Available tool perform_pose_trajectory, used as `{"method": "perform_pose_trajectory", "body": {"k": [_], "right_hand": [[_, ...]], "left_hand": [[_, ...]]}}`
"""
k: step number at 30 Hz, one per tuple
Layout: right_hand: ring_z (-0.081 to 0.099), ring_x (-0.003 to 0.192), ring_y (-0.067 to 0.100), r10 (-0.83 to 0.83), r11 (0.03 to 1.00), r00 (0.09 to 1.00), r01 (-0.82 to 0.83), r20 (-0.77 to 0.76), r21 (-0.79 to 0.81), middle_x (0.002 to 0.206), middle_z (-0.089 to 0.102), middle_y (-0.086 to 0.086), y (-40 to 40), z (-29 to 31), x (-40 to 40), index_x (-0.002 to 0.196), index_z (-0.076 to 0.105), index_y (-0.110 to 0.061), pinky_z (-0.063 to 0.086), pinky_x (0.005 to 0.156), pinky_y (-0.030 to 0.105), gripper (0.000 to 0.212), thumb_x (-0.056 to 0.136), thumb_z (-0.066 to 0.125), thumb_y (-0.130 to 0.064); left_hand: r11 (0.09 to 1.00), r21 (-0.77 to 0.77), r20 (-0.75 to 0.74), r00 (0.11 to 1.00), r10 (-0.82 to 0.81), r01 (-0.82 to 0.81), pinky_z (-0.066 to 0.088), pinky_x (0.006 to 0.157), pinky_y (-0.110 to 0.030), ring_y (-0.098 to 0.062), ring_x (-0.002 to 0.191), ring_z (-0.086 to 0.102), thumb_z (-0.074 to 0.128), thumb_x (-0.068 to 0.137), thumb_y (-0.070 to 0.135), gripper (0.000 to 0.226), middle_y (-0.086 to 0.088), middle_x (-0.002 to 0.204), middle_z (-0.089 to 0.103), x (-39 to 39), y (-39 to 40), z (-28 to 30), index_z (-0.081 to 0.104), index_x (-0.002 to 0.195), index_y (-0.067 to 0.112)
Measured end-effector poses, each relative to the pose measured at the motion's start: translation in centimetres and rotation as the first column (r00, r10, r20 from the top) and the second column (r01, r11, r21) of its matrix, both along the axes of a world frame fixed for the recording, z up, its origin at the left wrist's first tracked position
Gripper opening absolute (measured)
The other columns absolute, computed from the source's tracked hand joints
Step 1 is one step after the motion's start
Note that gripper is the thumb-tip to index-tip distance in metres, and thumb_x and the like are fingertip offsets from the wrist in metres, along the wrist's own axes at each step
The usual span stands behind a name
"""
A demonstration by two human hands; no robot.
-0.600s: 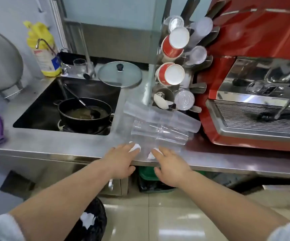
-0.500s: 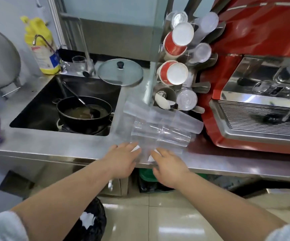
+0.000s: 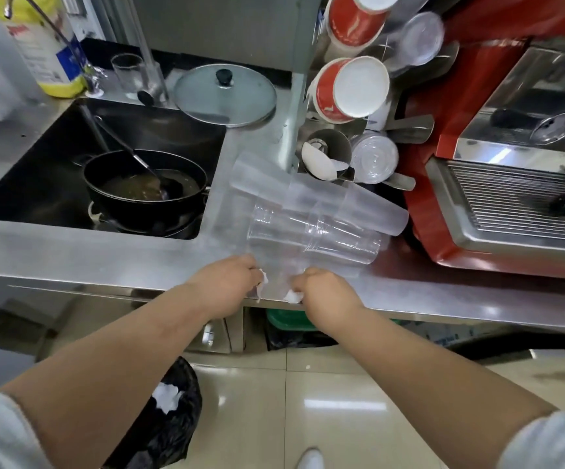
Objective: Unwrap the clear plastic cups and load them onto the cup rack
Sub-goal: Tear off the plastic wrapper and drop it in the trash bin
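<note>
Both hands have curled from flat into fists. Left hand (image 3: pixel 230 286) and right hand (image 3: pixel 325 292) pinch the wrapper (image 3: pixel 276 282) at 6 o'clock of the cups (image 3: pixel 311 228).

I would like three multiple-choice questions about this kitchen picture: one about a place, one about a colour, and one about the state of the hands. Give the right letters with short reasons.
1. Where is the black pan?
A. in the sink
B. on the coffee machine
C. on the floor

2. What colour is the body of the paper cups on the cup rack?
A. green
B. red
C. blue

3. What are the left hand and right hand doing?
A. resting flat and empty
B. holding the pan lid
C. each pinching the plastic wrap at the near end of the clear cups

Answers:
1 A, the pan sits inside the sink.
2 B, their sides are red with white bottoms.
3 C, bunched white wrap shows at both sets of fingers.
</note>
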State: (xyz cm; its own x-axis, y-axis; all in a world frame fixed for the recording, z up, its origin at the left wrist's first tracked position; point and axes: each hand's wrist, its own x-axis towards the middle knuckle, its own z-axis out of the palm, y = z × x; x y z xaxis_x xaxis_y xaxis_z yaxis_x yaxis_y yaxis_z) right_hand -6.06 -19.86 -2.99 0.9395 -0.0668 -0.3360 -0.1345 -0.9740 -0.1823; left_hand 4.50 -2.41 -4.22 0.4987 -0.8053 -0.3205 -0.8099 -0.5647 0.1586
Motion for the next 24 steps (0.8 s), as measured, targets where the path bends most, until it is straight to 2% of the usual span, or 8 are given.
{"method": "perform_pose_trajectory", "body": {"k": [2, 5, 8, 12, 18, 24], "right_hand": [[0.058, 0.094, 0.031, 0.016, 1.0, 1.0, -0.016, -0.016, 0.004, 0.109, 0.056, 0.01, 0.3, -0.1, 0.1, 0.1, 0.06, -0.013, 0.038, 0.07, 0.026, 0.034, 0.075, 0.05, 0.008], [0.058, 0.098, 0.029, 0.024, 1.0, 0.999, -0.024, -0.048, 0.007, 0.114, 0.057, 0.008, 0.8, -0.1, 0.2, 0.102, 0.06, -0.014, 0.039, 0.075, 0.026, 0.031, 0.079, 0.052, 0.004], [0.057, 0.102, 0.026, 0.011, 0.999, 1.0, -0.011, 0.004, 0.041, 0.114, 0.059, 0.006, 1.6, -0.3, -0.1, 0.107, 0.062, -0.018, 0.038, 0.076, 0.023, 0.032, 0.082, 0.053, -0.001], [0.057, 0.099, 0.027, 0.019, 0.988, 0.993, -0.037, 0.12, 0.15, 0.105, 0.065, 0.006, 3.7, -1.2, -1.0, 0.104, 0.066, -0.019, 0.044, 0.08, 0.03, 0.026, 0.084, 0.053, -0.008], [0.059, 0.096, 0.029, 0.119, 0.973, 0.993, -0.12, 0.017, 0.197, 0.104, 0.064, 0.01, 8.2, -5.3, -1.2, 0.102, 0.069, -0.016, 0.048, 0.082, 0.036, 0.026, 0.083, 0.054, -0.007], [0.059, 0.096, 0.029, 0.19, 0.956, 0.98, -0.17, -0.063, 0.239, 0.105, 0.063, 0.009, 13.6, -13.3, -0.9, 0.106, 0.069, -0.017, 0.05, 0.082, 0.038, 0.027, 0.086, 0.052, -0.01]], "left_hand": [[1.0, -0.011, -0.036, 0.999, 0.024, -0.025, 0.042, 0.072, -0.029, -0.023, 0.092, 0.055, 0.052, 0.083, -0.005, 0.045, -0.004, 0.112, 0.052, -0.2, 0.0, -0.3, 0.06, 0.12, 0.019], [0.996, -0.031, -0.067, 0.995, 0.08, -0.082, 0.04, 0.071, -0.029, -0.021, 0.084, 0.051, 0.051, 0.085, -0.003, 0.035, -0.003, 0.108, 0.052, -0.7, 0.2, -1.0, 0.062, 0.112, 0.018], [0.987, -0.086, -0.085, 0.988, 0.129, -0.137, 0.043, 0.075, -0.029, -0.025, 0.095, 0.06, 0.051, 0.092, 0.007, 0.026, 0.0, 0.107, 0.054, -1.4, 0.8, -1.7, 0.063, 0.11, 0.022], [0.966, -0.153, -0.121, 0.974, 0.193, -0.21, 0.047, 0.089, -0.031, -0.022, 0.102, 0.061, 0.05, 0.095, 0.017, 0.026, 0.0, 0.119, 0.059, -2.7, 3.5, -2.8, 0.067, 0.114, 0.025], [0.905, -0.137, -0.202, 0.906, 0.373, -0.403, 0.047, 0.084, -0.031, -0.023, 0.099, 0.062, 0.052, 0.092, 0.016, 0.025, -0.004, 0.114, 0.064, -4.1, 10.2, -6.4, 0.072, 0.107, 0.021], [0.829, -0.092, -0.266, 0.816, 0.513, -0.551, 0.042, 0.08, -0.026, -0.024, 0.1, 0.062, 0.051, 0.091, 0.017, 0.027, -0.004, 0.113, 0.066, -6.4, 17.0, -14.6, 0.072, 0.107, 0.021]]}}
